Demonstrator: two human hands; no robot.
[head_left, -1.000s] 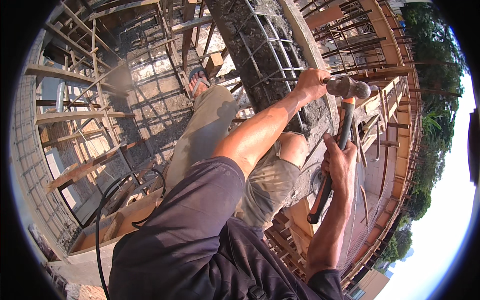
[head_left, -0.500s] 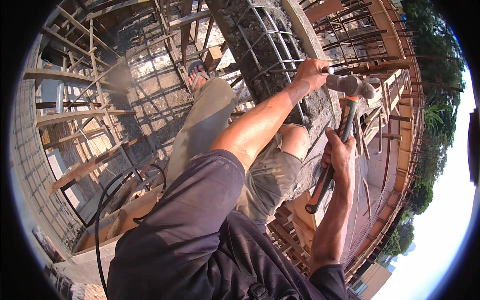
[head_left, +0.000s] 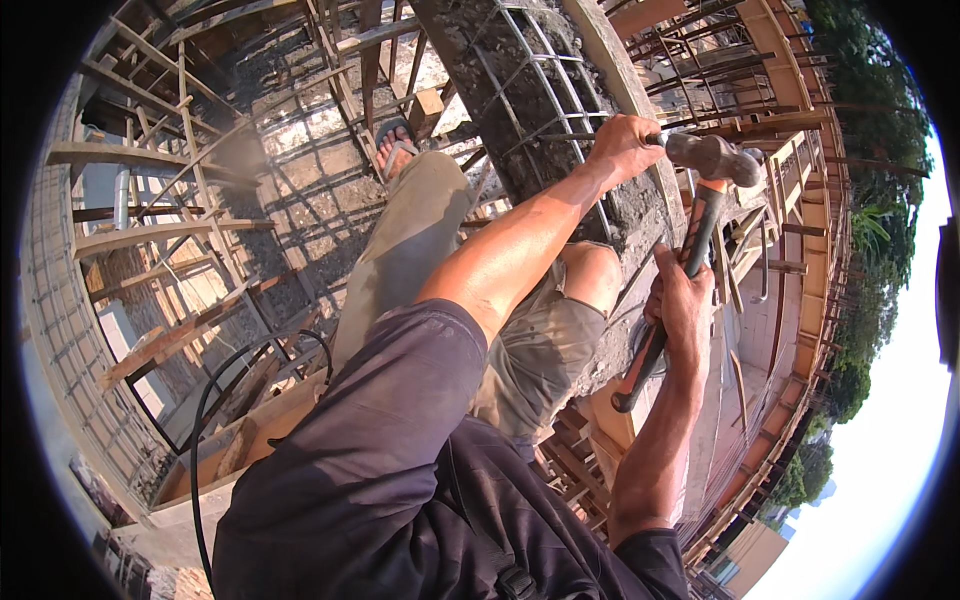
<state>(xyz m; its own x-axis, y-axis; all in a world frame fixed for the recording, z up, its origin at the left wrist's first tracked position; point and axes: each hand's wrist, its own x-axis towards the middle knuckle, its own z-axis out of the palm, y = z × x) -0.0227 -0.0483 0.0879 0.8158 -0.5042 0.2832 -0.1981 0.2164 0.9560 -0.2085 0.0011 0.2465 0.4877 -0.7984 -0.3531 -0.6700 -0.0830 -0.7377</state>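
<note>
My right hand (head_left: pixel 682 300) is wrapped round the black and orange handle of a hammer (head_left: pixel 712 160). The hammer is tilted, its rounded metal head uppermost and close beside the fingertips of my left hand (head_left: pixel 628 148). That left hand is closed at the board along the right edge of a concrete beam (head_left: pixel 640 225). What its fingers pinch is mostly hidden, with only a small dark end showing by the hammer head. Steel reinforcing bars (head_left: pixel 552 75) run along the beam just beyond my left hand.
One sandaled foot (head_left: pixel 395 148) rests lower down on the left, among timber props. More wooden framing (head_left: pixel 180 235) and a rebar mesh (head_left: pixel 75 350) fill the left side. A black cable (head_left: pixel 205 400) loops beside my left sleeve. Formwork boards (head_left: pixel 805 300) and trees (head_left: pixel 860 250) stand at the right.
The hammer head has moved slightly up and to the right. My left hand stays closed at nearly the same spot by the board.
</note>
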